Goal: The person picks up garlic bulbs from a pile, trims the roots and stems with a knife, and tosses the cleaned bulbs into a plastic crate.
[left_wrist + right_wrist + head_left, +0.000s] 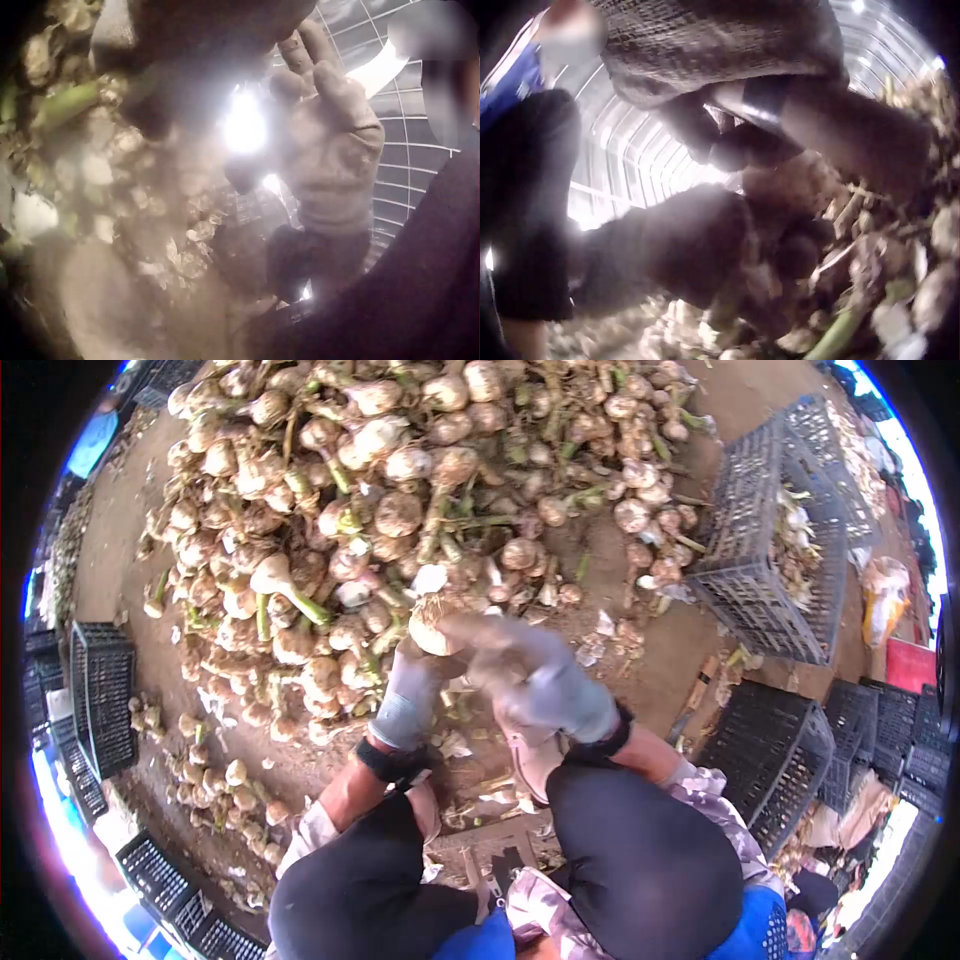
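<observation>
In the head view a pale garlic bulb (428,630), with its roots upward, is gripped in the gloved left hand (410,695). My right hand (545,675), also gloved and blurred, is right beside the bulb, its fingertips overlapping the bulb's side. The left wrist view shows the right glove (334,161) with its fingers curled. In the right wrist view a small tool with a shiny metal part (761,112) shows in the right hand; I cannot tell its kind. A large heap of garlic bulbs (395,515) with cut stems lies just beyond both hands.
A grey plastic crate (720,565) holding garlic trimmings stands tilted at the right. Black crates (760,745) are nearer on that side, and another black crate (103,695) is at the left. Smaller bulbs (237,772) lie scattered on the ground at the left, near the person's knees.
</observation>
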`<state>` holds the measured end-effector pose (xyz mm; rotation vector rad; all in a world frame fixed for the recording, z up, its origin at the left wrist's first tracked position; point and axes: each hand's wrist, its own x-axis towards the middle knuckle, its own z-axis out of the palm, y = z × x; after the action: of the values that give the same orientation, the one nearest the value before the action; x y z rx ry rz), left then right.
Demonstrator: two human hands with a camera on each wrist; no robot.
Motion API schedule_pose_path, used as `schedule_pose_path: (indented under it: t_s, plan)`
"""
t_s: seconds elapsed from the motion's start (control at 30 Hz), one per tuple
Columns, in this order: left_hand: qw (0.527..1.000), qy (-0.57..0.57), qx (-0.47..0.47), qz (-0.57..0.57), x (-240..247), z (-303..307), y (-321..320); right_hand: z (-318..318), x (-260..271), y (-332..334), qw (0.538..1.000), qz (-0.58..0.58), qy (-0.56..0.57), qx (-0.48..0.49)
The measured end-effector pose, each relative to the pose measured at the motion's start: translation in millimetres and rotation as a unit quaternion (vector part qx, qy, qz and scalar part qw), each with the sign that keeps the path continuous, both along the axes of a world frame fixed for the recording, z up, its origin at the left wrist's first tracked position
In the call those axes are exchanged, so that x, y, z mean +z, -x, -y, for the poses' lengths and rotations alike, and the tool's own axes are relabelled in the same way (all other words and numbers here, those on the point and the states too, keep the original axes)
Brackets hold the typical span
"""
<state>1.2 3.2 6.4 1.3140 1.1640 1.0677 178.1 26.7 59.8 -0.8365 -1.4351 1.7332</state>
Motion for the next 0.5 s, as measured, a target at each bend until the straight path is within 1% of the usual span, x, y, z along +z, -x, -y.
schedule_pose_path:
  t_s: [0.03, 0.07, 0.1, 0.13, 0.17, 0.2, 0.23, 0.27, 0.3, 0.33, 0.37, 0.43, 0.5]
  plan:
    - [0.99, 0.109, 0.061, 0.069, 9, -4, -1, -13, -18, -4, 0.96, 0.065, -0.265, -0.061]
    - [0.987, 0.141, 0.057, 0.056, 11, -2, 4, -11, -19, -14, 0.928, 0.196, -0.306, -0.078]
    - [0.98, 0.149, 0.07, 0.113, 1, -2, 5, -8, -20, -21, 0.877, 0.326, -0.341, -0.093]
    - [0.991, 0.114, -0.03, 0.06, -5, -1, 16, -6, -22, -20, 0.879, 0.325, -0.337, -0.093]
    - [0.988, 0.076, -0.132, 0.008, 1, -4, 20, -3, -25, -21, 0.858, 0.375, -0.345, -0.057]
    - [0.996, 0.078, -0.008, 0.033, -2, 2, 0, -1, -27, -23, 0.834, 0.425, -0.352, -0.022]
    - [0.996, 0.08, -0.011, 0.034, -1, 3, -4, 1, -27, -23, 0.834, 0.427, -0.349, -0.023]
    - [0.996, -0.033, -0.005, -0.087, 2, 3, -6, 2, -28, -20, 0.819, 0.453, -0.352, -0.01]
    - [0.967, -0.147, 0.002, -0.207, 4, 3, -6, 2, -28, -16, 0.803, 0.478, -0.355, 0.002]
    - [0.994, 0.011, -0.052, -0.099, 1, 4, 2, 3, -25, -14, 0.791, 0.489, -0.368, -0.006]
    - [0.993, 0.012, -0.053, -0.101, -1, 4, 2, 4, -22, -11, 0.792, 0.487, -0.367, -0.007]
    - [0.999, 0.038, -0.017, -0.018, -7, 5, -1, 5, -16, -6, 0.766, 0.498, -0.406, -0.02]
    - [0.999, 0.029, -0.017, -0.033, -18, 9, -1, 5, -24, -4, 0.77, 0.489, -0.409, -0.014]
